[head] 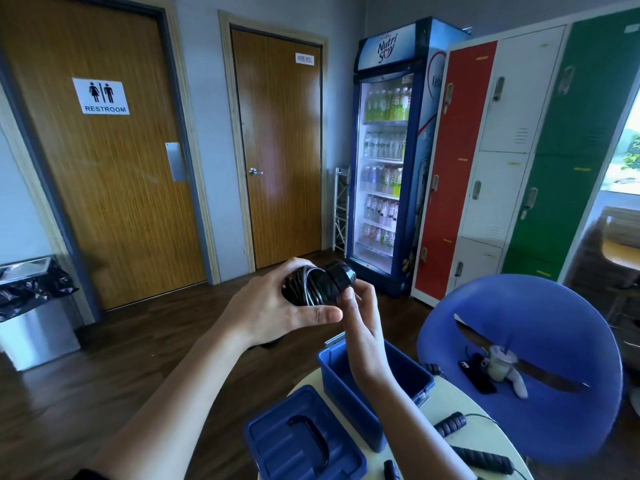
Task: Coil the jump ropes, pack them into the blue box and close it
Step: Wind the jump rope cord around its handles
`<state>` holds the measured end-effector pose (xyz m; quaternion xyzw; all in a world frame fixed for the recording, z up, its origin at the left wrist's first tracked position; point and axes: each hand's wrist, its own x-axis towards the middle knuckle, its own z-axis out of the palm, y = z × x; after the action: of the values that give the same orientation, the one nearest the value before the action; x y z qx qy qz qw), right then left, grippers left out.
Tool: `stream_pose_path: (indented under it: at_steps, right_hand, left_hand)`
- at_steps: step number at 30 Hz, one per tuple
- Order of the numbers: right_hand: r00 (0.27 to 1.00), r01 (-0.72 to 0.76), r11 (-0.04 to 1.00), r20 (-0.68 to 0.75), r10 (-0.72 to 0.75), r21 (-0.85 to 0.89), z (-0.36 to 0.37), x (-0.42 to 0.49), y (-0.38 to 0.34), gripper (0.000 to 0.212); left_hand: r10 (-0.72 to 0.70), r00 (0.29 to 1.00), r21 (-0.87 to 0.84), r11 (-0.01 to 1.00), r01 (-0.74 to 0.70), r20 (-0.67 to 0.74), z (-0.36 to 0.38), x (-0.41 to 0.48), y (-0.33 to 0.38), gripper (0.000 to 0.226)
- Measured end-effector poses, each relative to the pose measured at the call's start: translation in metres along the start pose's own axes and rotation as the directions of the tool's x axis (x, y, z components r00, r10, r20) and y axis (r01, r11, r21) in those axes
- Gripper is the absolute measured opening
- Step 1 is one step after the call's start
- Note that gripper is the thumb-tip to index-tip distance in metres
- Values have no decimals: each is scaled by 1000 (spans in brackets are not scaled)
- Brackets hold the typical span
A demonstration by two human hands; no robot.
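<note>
Left hand (pixel 277 306) was curled round the coiled jump rope (pixel 311 287), held in the air with its long axis running across toward the right hand (pixel 360 317), whose fingertips pinched its black end. Straight below sat the open blue box (pixel 343 400), the right forearm crossing its mouth, lid (pixel 277 441) lying alongside.

Wood doors (pixel 104 161), drinks fridge (pixel 384 161), lockers (pixel 502 150), dark floor (pixel 69 393).

"RESTROOM" is printed on the white rectangular sign (pixel 100 96) of the wide brown wooden door (pixel 114 202). "HOSE REEL" is read on the small white label (pixel 304 59) of the narrower wooden door (pixel 284 161) — and "Nutri Soy" on the blue glass-fronted drinks fridge (pixel 387 48).
</note>
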<state>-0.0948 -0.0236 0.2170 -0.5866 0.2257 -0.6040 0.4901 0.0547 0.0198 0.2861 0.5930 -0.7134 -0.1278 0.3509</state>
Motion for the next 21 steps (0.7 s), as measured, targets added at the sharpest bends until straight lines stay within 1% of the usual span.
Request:
stream_pose_path:
  at_steps: [3, 6, 9, 13, 15, 18, 20, 21]
  right_hand:
    - [1000, -16, 999, -21, 17, 52, 1, 0, -4, 32]
    - [993, -21, 994, -110, 33, 108, 4, 0, -8, 30]
    - [981, -35, 991, -187, 59, 130, 8, 2, -8, 35]
    - [973, -19, 993, -228, 46, 119, 12, 2, -6, 33]
    - [972, -47, 992, -222, 73, 119, 10, 0, -5, 34]
    - [975, -140, 974, -147, 167, 178, 5, -4, -5, 35]
    - [966, -212, 951, -96, 239, 227, -1, -3, -10, 38]
    - [959, -251, 940, -71, 273, 230, -4, 0, -15, 44]
  left_hand:
    - [3, 1000, 6, 1000, -3, -9, 0, -2, 0, 85]
    - [-1, 1000, 17, 1000, 1, -24, 0, -5, -1, 85]
    - [-4, 998, 12, 1000, 5, -63, 2, -8, -2, 83]
    - [-18, 997, 33, 999, 21, -81, 5, -8, -4, 79]
    - [-26, 997, 45, 999, 30, -71, 5, -9, -6, 77]
    - [-26, 998, 100, 994, 31, -49, 1, -12, -8, 74]
    - [-10, 999, 148, 989, 15, -41, -2, -13, -7, 78]
    - [8, 999, 185, 983, 0, -41, -3, -14, -7, 80]
